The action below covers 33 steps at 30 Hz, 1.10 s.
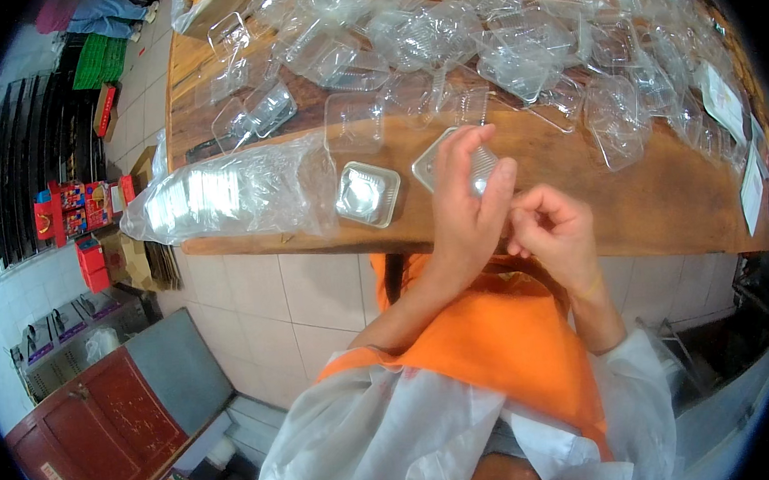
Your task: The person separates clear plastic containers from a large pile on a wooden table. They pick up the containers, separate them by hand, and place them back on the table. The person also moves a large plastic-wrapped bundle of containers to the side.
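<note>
My left hand is held over the table with its thumb apart from the fingers, and nothing shows in its grasp. Partly hidden behind it lies a clear plastic clamshell container; whether the hand touches it I cannot tell. Close beside the left palm is my right hand, its fingers curled in and its fingertips hidden, so anything thin inside cannot be made out. A thin yellowish band circles the right wrist. Left of the hands sits another clear container. Beyond it is a long clear plastic bag of stacked containers.
Many loose clear clamshell containers are heaped across the far side of the wooden table. White papers hang at its right edge. Red boxes, a green crate and another person's legs are at the left.
</note>
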### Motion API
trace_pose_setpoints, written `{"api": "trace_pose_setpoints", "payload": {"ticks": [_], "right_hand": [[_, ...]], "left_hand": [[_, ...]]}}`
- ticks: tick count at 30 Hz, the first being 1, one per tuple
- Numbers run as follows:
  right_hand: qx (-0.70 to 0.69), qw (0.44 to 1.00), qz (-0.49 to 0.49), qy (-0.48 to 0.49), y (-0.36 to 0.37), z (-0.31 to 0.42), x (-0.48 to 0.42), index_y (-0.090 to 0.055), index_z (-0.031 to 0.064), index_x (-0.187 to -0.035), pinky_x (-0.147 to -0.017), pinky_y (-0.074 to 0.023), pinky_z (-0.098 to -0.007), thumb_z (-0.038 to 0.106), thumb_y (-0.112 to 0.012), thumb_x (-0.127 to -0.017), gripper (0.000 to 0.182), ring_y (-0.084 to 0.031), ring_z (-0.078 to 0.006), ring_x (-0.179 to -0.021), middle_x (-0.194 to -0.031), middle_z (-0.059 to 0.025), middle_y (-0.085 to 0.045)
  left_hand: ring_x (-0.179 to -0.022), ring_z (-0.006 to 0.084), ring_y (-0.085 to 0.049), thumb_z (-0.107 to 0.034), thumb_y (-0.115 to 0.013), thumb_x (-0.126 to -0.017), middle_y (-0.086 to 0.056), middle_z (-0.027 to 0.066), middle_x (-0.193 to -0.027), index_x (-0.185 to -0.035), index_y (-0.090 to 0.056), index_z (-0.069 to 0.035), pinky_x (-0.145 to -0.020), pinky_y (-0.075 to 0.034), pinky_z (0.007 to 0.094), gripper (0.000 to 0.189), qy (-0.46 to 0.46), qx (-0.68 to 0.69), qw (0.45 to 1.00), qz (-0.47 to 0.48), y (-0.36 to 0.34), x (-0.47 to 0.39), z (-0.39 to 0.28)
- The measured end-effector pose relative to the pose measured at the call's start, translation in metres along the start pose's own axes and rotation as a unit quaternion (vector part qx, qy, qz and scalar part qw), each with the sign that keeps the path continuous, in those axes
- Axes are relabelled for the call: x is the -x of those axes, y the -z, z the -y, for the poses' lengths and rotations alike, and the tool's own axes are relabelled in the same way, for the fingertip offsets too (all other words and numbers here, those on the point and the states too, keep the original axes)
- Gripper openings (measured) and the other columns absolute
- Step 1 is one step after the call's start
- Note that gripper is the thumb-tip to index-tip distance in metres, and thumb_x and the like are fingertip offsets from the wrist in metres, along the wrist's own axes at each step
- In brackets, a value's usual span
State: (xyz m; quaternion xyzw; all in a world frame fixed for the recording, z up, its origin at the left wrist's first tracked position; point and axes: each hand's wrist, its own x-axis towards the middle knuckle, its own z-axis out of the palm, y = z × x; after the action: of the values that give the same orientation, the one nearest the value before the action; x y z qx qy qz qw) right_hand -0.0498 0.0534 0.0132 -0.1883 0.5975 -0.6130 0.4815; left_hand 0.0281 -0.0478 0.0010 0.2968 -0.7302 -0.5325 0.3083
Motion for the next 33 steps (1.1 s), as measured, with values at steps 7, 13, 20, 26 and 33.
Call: {"api": "trace_pose_setpoints", "payload": {"ticks": [7,13,20,26,33], "right_hand": [[0.002,1.000,-0.012,-0.002,-0.001,-0.001,0.001,-0.054,-0.0003,-0.079,-0.047,-0.0407,-0.0161,-0.002,-0.052,-0.079,0.003,-0.053,-0.0036,-0.055,-0.065,-0.0001,-0.055],[-0.027,0.999,0.007,-0.025,0.006,0.002,-0.002,-0.054,-0.0004,-0.078,-0.046,-0.0396,-0.0168,-0.004,-0.050,-0.076,0.005,-0.051,-0.0044,-0.051,-0.063,-0.0013,-0.054],[0.001,1.000,-0.010,-0.012,0.007,0.001,-0.004,-0.051,0.0026,-0.073,-0.045,-0.0360,-0.0165,-0.004,-0.050,-0.074,0.007,-0.045,-0.0032,-0.050,-0.064,0.0016,-0.051],[0.055,0.994,-0.081,0.049,0.024,0.008,-0.008,-0.051,0.0055,-0.072,-0.045,-0.0344,-0.0162,0.001,-0.050,-0.079,0.009,-0.042,-0.0015,-0.052,-0.065,0.0039,-0.049],[-0.139,0.950,-0.238,0.146,0.040,0.052,-0.037,-0.055,0.0024,-0.094,-0.051,-0.0418,-0.0181,0.015,-0.047,-0.087,0.017,-0.054,-0.0090,-0.061,-0.082,-0.0062,-0.058]], "left_hand": [[-0.102,0.0161,-0.045,-0.014,-0.049,-0.085,-0.047,0.0089,-0.109,-0.110,-0.047,-0.002,-0.087,-0.035,0.0273,0.028,-0.016,-0.005,1.000,-0.004,-0.002,0.001,0.005],[-0.090,0.0062,-0.046,-0.013,-0.045,-0.088,-0.051,0.0016,-0.099,-0.110,-0.048,-0.004,-0.077,-0.038,0.0205,0.023,0.109,0.120,0.986,0.041,-0.003,0.005,0.001],[-0.087,0.0053,-0.046,-0.010,-0.041,-0.089,-0.052,0.0004,-0.097,-0.109,-0.049,-0.004,-0.075,-0.039,0.0195,0.022,0.128,0.239,0.962,0.041,-0.010,0.005,-0.001],[-0.088,0.0068,-0.047,-0.018,-0.038,-0.092,-0.053,0.0015,-0.099,-0.106,-0.051,-0.003,-0.076,-0.040,0.0208,0.025,0.178,0.226,0.958,0.016,0.004,0.000,-0.005],[-0.085,0.0070,-0.047,-0.027,-0.038,-0.093,-0.052,0.0009,-0.096,-0.109,-0.050,-0.003,-0.072,-0.040,0.0209,0.031,0.137,0.220,0.966,-0.010,0.004,-0.003,0.006]]}}
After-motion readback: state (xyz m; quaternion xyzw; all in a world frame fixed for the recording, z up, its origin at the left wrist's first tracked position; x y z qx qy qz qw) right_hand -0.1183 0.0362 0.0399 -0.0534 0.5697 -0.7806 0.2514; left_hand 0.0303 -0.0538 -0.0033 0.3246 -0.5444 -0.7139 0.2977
